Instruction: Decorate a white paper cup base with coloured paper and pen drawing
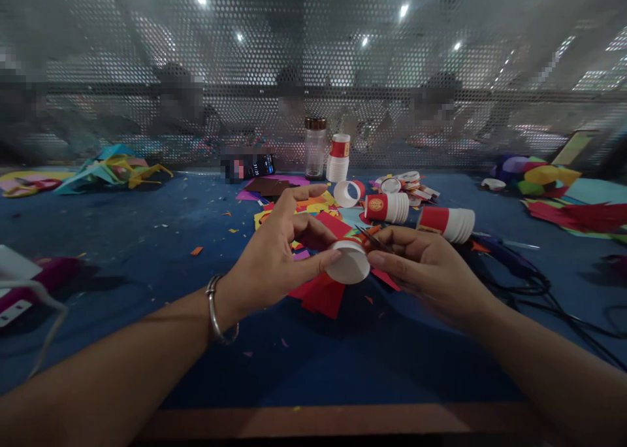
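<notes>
A small paper cup [349,264] is pinched between the thumb and fingers of my left hand [289,244], which wears a silver bangle [211,303] at the wrist. The cup's white round end faces me, and bits of green and orange show at its far side. My right hand [421,261] is closed on a dark slender tool with pointed tips [368,235]; whether it is tweezers or small scissors I cannot tell. Its tips are close to the cup's far edge. Beneath both hands lie red paper pieces [323,295].
Red-and-white cups [386,208] lie in stacks beyond my right hand, near another stack [443,223]. At the back stand a glass bottle [315,149], upright cups [337,163] and a phone [262,166]. A dark-handled tool with cable [509,257] lies right; a purple power strip [46,280] left.
</notes>
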### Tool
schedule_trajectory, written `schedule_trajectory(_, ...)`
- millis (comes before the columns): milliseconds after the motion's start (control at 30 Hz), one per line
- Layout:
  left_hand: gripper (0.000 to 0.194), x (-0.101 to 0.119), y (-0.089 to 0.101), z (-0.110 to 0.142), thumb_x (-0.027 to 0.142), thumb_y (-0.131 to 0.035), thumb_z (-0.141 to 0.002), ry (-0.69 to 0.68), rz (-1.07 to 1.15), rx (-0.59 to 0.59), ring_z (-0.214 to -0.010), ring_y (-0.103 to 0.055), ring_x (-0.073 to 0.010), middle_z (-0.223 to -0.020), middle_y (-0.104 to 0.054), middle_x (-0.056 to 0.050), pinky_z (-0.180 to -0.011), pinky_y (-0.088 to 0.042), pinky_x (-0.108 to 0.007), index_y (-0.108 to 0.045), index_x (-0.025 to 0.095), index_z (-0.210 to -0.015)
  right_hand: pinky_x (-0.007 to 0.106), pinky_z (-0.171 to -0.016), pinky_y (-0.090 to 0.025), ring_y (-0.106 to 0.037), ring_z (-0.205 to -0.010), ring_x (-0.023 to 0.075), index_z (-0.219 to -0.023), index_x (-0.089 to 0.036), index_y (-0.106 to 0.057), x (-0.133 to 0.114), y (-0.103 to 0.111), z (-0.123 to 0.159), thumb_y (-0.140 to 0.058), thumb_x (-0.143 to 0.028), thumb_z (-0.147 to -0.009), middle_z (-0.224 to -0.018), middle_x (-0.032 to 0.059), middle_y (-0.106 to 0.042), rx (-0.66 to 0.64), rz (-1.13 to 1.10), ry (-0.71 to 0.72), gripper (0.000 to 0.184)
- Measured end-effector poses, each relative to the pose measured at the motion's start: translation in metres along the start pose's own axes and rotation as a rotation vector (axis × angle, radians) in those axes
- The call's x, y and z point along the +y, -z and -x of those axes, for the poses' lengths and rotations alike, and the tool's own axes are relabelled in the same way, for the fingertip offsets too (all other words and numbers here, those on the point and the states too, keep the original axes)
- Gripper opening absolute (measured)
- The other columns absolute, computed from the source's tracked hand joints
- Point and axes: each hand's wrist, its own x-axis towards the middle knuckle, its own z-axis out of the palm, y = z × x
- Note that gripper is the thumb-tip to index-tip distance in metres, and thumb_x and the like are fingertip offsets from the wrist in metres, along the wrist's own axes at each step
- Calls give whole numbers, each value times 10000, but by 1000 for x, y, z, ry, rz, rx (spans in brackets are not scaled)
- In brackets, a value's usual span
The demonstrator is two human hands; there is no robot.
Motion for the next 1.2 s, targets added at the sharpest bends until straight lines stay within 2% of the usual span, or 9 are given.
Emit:
schedule_trajectory(67, 691, 1, -1, 0, 165, -754, -820, 17, 32, 9, -807, -693, -130, -860, -700, 26, -726, -528, -260, -339, 167, -1373, 202, -527, -372, -534, -628, 86, -805, -150, -695, 0, -1, -1, -907, -361, -657, -758, 8, -677, -5, -29, -2, 334)
schedule_trajectory(133, 695, 1, -3, 0, 168, -759, -816, 40, 70, 11, -804, -687, -127, -866, -694, 28, -694, -524, -244, -343, 186, -1372, 205, -543, -385, -544, -639, 87, -791, -150, -694, 1, -3, -2, -911, -325, -647, -757, 2, -675, -13, -45, -8, 313)
schedule_trajectory(267, 726, 0, -4, -1, 206, -798, -792, 118, 150, 16, -771, -666, -121, -857, -690, 24, -683, -513, -235, -360, 185, -1370, 201, -478, -319, -453, -551, 57, -787, -151, -694, 4, -3, -4, -881, -329, -691, -678, -29, -612, -31, -35, 23, 275)
schedule_trajectory(367, 721, -1, -4, -3, 265, -834, -759, 230, 228, -2, -715, -632, -110, -838, -685, 21, -636, -482, -228, -423, 178, -1345, 211, -452, -288, -410, -521, 55, -774, -156, -680, 5, -2, -3, -870, -363, -702, -654, -36, -575, -28, -17, 42, 290)
schedule_trajectory(500, 553, -2, -2, -3, 287, -867, -714, 402, 282, -83, -811, -650, -124, -943, -715, -30, -723, -495, -244, -600, 161, -1182, 225, -445, -285, -396, -509, 59, -782, -160, -669, 4, -2, -2, -837, -423, -733, -664, -30, -565, -16, 11, 52, 316)
schedule_trajectory(600, 416, -5, -2, -2, 286, -875, -701, 467, 337, -157, -837, -666, -131, -928, -732, -26, -765, -498, -259, -655, 165, -1034, 230, -466, -318, -414, -519, 67, -767, -170, -664, 4, -3, -3, -825, -415, -748, -633, -43, -534, -11, 27, 76, 295)
schedule_trajectory(767, 268, -8, -3, -2, 309, -850, -724, 434, 323, -85, -722, -645, -114, -814, -727, -4, -659, -455, -239, -689, 168, -886, 235, -534, -384, -499, -605, 93, -774, -170, -673, 5, -2, -3, -877, -391, -682, -711, -16, -610, -9, 19, 68, 315)
schedule_trajectory(1067, 217, -4, -3, -4, 324, -847, -743, 303, 308, -20, -795, -683, -133, -882, -771, -25, -737, -517, -255, -739, 177, -862, 217, -482, -306, -414, -529, 68, -834, -159, -677, 0, -4, 0, -820, -497, -748, -641, -44, -553, -57, 138, 122, 377)
schedule_trajectory(1200, 199, -4, -6, -3, 293, -829, -760, 276, 263, -10, -703, -658, -116, -804, -748, -3, -657, -503, -236, -728, 174, -883, 221, -462, -287, -399, -512, 78, -867, -163, -690, 0, -4, 0, -810, -482, -765, -602, -53, -523, -54, 213, 138, 355)
